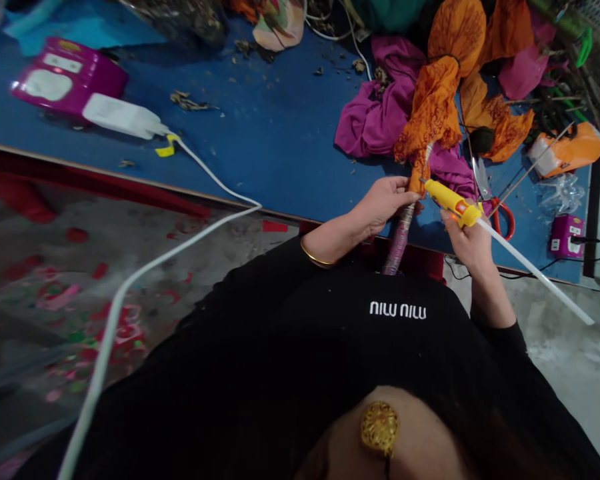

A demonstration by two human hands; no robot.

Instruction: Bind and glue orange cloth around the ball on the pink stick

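My left hand [387, 200] pinches the lower end of an orange patterned cloth [433, 107] where it meets a stick wrapped in purple [399, 243]. The stick points down toward my body. In my right hand [467, 240] is a yellow glue gun [453, 200], its nozzle close to the orange cloth beside my left fingers. A long white glue stick [535, 273] juts out of the gun's back. Higher up, the cloth swells into a tied, rounded bundle. Purple cloth [375, 100] lies beneath and beside it. Scissors with red handles [504, 219] rest just beyond my right hand.
On the blue table [280, 127], a purple power socket box [70, 77] with a white plug [125, 115] stands at left, its cable hanging over the front edge. A smaller purple box [566, 237] and an orange packet [570, 150] lie at right. Scraps litter the floor.
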